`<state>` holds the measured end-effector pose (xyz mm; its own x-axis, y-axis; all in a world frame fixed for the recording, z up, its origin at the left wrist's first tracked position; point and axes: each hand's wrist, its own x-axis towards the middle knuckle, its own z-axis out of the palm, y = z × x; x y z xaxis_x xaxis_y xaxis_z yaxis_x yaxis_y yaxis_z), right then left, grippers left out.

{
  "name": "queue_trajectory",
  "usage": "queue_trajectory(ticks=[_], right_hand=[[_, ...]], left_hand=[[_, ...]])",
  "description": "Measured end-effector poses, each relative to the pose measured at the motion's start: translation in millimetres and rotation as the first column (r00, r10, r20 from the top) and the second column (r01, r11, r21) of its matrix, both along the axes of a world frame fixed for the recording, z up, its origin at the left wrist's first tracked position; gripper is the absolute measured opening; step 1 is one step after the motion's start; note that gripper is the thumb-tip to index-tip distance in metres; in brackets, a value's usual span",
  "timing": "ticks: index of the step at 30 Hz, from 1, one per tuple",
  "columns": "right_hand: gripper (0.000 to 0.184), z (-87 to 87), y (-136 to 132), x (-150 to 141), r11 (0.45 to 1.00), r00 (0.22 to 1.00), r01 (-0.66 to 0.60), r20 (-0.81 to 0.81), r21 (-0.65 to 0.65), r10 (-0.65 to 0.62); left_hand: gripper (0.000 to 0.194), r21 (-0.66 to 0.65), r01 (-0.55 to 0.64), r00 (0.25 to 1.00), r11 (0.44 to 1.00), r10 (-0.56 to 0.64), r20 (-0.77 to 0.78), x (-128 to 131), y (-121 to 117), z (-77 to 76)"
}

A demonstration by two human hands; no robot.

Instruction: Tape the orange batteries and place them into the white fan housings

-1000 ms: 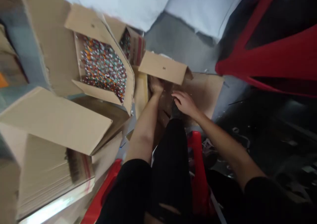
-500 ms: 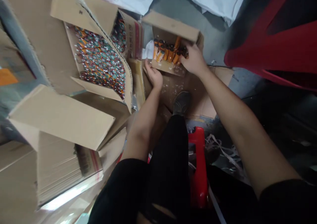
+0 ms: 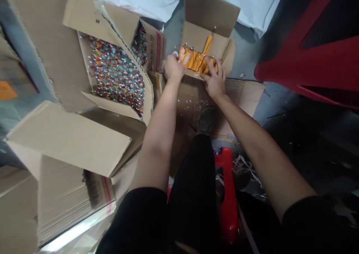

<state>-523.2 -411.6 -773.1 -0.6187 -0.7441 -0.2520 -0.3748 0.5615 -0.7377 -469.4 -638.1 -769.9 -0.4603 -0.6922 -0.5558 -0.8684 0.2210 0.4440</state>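
A row of slim orange cylinders (image 3: pixel 193 60) with dark ends and thin wire-like bits lies in a small open cardboard box (image 3: pixel 193 31). One more orange cylinder (image 3: pixel 208 44) sticks up across the row, slanted towards the box's far side. At the row's left end, my left hand (image 3: pixel 173 69) is closed, its fingers curled against the end cylinders; its fingertips are partly hidden. My right hand (image 3: pixel 215 82) lies over the right end with fingers spread, touching the cylinders there and covering some of them.
Left of the hands stands a large carton (image 3: pixel 148 93) packed with upright orange cylinders with shiny ends (image 3: pixel 117 70). Folded cardboard boxes (image 3: pixel 70 138) fill the lower left. A red plastic stool (image 3: pixel 227 194) is by my leg, and a red frame (image 3: pixel 311 63) stands at right.
My left hand has moved up from beside the box and curled onto the row's left end. My right hand has drawn back lower, its fingers spreading. The box's far flap now stands back, exposing the row.
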Motion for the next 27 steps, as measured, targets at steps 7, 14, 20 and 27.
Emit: queue_trajectory(ticks=[7,14,20,27], right_hand=[[0.042,12.6,40.5,12.2,0.985,0.981,-0.164,0.090,-0.056,0.169],[0.045,59.0,180.6,73.1,0.970,0.985,-0.172,0.059,0.173,0.164],[0.040,46.2,223.8,61.7,0.988,0.999,0.027,-0.029,0.153,-0.023],[0.077,3.1,157.1,21.1,0.913,0.994,0.035,0.079,0.406,-0.073]], left_hand=[[0.041,0.020,0.095,0.974,0.995,-0.089,-0.210,66.8,32.0,29.4],[0.072,0.302,0.328,0.935,0.895,-0.353,0.031,98.0,140.6,75.1],[0.065,0.122,0.647,0.747,0.752,-0.658,0.097,70.2,173.0,72.6],[0.074,0.152,0.812,0.547,0.564,-0.826,0.138,26.6,174.6,38.7]])
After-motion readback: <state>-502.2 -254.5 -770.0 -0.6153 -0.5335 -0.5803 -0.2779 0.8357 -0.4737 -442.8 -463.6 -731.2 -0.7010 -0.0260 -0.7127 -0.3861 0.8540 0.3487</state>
